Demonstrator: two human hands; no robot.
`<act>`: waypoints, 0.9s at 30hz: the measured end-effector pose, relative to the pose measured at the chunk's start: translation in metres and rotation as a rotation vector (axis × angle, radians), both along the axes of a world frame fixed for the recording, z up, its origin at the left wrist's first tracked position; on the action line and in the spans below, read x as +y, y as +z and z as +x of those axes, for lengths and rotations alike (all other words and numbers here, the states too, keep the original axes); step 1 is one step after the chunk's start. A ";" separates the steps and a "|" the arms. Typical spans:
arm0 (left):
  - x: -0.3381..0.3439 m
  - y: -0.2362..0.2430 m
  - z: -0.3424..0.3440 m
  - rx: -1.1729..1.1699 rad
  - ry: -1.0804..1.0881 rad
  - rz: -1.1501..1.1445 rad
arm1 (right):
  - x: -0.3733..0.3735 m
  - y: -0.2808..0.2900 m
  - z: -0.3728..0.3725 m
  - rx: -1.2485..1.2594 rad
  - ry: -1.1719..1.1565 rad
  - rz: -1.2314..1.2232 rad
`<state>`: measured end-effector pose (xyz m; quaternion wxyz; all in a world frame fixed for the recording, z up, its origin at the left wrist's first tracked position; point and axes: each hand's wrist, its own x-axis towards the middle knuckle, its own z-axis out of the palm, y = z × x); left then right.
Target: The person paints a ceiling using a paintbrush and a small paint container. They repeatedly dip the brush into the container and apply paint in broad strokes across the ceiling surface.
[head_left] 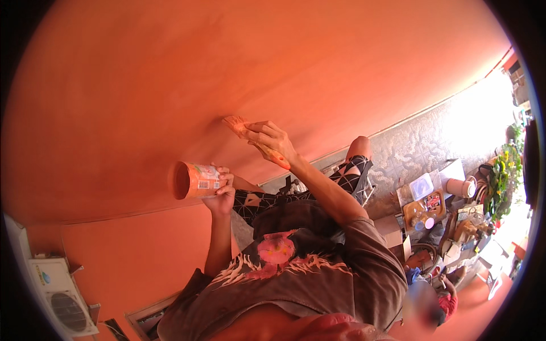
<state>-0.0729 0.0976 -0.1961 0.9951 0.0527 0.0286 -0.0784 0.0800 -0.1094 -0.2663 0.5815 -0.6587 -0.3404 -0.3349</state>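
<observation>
My left hand (223,190) is wrapped round a cylindrical plastic container (196,183) of orange paint, tipped sideways toward me so its coated inside shows. My right hand (268,138) grips a wide paintbrush (235,126) with orange-stained bristles and handle. The brush tip is at the orange wall (142,74), above and right of the container, with a soft shadow beside it. The wall's coat looks slightly streaky around there.
A patterned tiled ground (421,139) runs along the wall's foot. Boxes (387,227), a wooden tray (424,207), buckets (460,187), plants (503,176) and clutter lie right. An air-conditioner unit (60,292) is at lower left. Another person (446,307) is at lower right.
</observation>
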 end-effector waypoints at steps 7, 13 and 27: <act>-0.003 -0.005 0.002 -0.021 -0.002 -0.023 | -0.169 -0.075 0.115 0.172 -0.624 0.308; -0.004 -0.014 -0.003 0.004 0.042 -0.079 | -0.182 -0.021 0.115 0.173 -0.731 0.514; -0.005 -0.014 0.001 -0.027 0.057 -0.065 | -0.147 -0.033 0.117 0.037 -0.500 0.119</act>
